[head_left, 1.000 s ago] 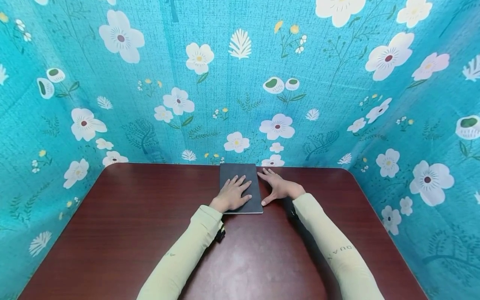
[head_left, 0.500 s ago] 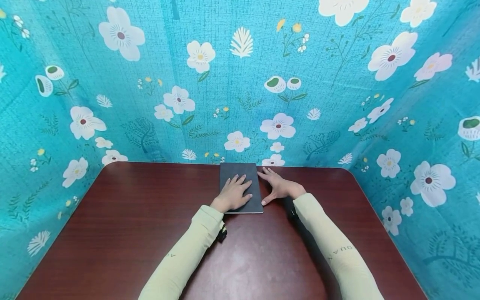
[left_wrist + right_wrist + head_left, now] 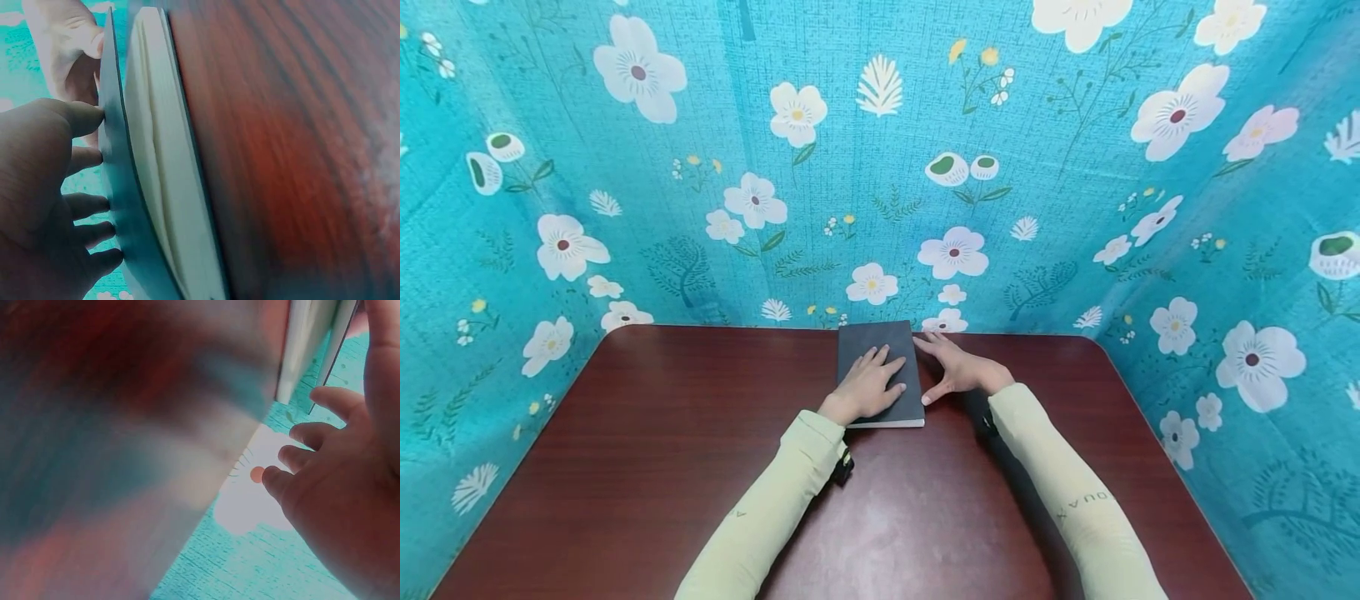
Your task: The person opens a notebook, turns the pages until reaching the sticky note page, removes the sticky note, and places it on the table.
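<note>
Dark grey book (image 3: 880, 375) lies flat near the far edge of the reddish-brown table (image 3: 662, 433), just short of the flowered teal curtain (image 3: 880, 167) that walls in the desk. Left hand (image 3: 865, 387) rests palm down on the cover, fingers straight and spread; judged as a hold-down so the book does not slide while the other hand works its edge. Right hand (image 3: 951, 371) sits at the book's right side, fingers extended along the edge, thumb toward the near corner. In the left wrist view the cover (image 3: 122, 206) stands slightly off the pale pages (image 3: 165, 187), so the cover looks to be starting to lift; the thumb seems to be under its edge, though the contact itself is not clear. Neither hand is curled closed. Both forearms, in pale yellow-green sleeves (image 3: 775, 517), angle inward from the near side of the table and meet at the book. Right wrist view is blurred, showing only loosely extended fingers (image 3: 312, 437).
</note>
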{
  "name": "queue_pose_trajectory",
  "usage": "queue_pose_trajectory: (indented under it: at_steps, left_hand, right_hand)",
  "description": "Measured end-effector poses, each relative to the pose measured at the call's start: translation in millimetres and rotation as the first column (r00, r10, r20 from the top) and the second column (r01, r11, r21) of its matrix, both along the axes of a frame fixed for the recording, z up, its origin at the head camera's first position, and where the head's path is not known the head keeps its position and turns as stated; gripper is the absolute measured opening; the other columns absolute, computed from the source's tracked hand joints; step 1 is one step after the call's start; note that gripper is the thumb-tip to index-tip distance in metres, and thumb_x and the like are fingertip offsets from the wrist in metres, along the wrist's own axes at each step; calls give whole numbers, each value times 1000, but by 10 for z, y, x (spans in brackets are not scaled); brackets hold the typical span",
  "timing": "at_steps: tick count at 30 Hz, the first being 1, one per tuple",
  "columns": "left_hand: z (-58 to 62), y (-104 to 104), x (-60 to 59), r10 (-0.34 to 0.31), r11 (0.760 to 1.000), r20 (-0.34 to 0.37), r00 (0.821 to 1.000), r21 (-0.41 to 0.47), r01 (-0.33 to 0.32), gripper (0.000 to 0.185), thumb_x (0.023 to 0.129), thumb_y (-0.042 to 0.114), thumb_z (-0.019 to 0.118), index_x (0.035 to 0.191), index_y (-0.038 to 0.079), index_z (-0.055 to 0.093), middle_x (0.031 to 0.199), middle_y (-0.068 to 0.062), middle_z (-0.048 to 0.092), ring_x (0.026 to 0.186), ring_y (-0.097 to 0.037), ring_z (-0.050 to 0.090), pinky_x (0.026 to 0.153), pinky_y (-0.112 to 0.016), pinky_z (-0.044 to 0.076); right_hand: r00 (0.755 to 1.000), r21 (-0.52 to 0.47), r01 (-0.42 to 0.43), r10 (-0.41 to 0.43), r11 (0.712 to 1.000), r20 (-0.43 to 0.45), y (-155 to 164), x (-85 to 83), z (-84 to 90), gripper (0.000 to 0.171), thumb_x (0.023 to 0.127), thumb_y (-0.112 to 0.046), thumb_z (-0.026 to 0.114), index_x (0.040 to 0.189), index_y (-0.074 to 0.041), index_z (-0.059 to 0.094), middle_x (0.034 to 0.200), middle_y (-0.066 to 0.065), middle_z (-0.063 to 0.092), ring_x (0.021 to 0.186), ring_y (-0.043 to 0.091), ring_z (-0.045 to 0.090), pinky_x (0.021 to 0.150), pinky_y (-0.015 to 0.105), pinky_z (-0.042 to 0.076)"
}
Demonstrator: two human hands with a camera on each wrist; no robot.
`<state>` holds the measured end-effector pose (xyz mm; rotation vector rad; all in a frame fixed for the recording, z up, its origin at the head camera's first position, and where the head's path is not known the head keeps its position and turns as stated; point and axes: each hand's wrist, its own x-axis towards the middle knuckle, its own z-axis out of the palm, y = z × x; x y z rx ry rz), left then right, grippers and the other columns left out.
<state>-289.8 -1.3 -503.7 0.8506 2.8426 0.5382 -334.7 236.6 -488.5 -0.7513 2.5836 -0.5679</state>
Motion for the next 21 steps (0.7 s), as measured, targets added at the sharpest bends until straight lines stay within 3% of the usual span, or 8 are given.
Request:
queue_pose_trajectory:
  at_steps: [8,14,21]
  left_hand:
    - [136,52,53,64,998,-50,997,7,-64,56,107,42,46,157,16,42,166,-19,26,155,-38,21,123,-62,16]
    - [234,73,89,127,991,-134,983,47,-121,54,107,43,45,154,16,47,165,-18,30,154,-38,23,123,-62,18]
    - [350,63,108,149,984,-192,970,128,-126,53,106,40,47,152,13,50,163,-21,32,153,-41,25,121,-63,22]
  right_hand:
    - [999,-61,-30,28,998,-30,-13,-9,129,121,76,-52,87,164,-9,16,169,25,5,155,46,3,119,66,22]
    - [999,-94,-30,28,995,-30,-104,18,271,122,76,-52,86,165,-12,13,170,20,2,156,43,-1,120,67,20]
    - [998,-90,-44,39,995,-54,-221,19,420,120,78,-51,85,165,-11,12,171,17,0,157,40,-4,121,66,16]
